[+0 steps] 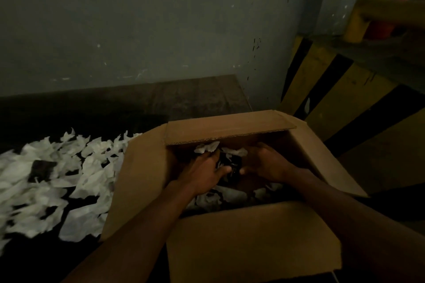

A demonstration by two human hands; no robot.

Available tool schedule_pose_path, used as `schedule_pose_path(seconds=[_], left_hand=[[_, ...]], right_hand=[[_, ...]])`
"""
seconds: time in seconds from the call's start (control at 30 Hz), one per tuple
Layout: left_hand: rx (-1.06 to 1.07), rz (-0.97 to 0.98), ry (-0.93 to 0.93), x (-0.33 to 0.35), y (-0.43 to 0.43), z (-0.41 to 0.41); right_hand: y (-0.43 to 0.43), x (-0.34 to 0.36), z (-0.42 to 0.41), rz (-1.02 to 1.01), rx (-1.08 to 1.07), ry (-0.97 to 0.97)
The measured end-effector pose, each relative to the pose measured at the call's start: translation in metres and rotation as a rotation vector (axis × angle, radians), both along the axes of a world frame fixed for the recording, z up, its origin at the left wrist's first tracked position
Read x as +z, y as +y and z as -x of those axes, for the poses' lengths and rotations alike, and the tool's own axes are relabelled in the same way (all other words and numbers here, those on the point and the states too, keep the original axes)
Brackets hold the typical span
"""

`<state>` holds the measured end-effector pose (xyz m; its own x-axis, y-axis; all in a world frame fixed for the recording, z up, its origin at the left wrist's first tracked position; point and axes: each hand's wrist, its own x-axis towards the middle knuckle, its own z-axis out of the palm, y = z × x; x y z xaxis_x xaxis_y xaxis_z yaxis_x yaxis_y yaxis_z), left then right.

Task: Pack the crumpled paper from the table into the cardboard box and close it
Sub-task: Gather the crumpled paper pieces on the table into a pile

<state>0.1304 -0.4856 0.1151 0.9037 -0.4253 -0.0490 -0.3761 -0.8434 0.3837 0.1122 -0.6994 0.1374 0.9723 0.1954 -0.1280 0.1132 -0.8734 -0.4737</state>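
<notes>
cardboard box: matt brown corrugated board, fluting visible on the far flap edge; crumpled paper left of box: thin white, creased, matt; table behind box: dark wood, dull grain; wall beyond box: matt grey paint, chipped and specked

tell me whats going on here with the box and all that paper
A person has both hands, left hand and right hand, down inside an open cardboard box, among pieces of crumpled paper already in it. A large spread of crumpled white paper remains on the dark table left of the box. The flaps are open.
</notes>
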Motion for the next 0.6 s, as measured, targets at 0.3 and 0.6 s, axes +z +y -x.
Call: schedule_pose_path(seconds=[0.3,0.6], left_hand=[[0.064,0.351,-0.383,0.048,0.044,0.042],[0.372,0.28,-0.598,0.075,0.208,0.072]], right_hand=[[0.058,0.03,0.004,-0.122,0.216,-0.11],[0.224,0.07,0.012,-0.232,0.341,-0.216]])
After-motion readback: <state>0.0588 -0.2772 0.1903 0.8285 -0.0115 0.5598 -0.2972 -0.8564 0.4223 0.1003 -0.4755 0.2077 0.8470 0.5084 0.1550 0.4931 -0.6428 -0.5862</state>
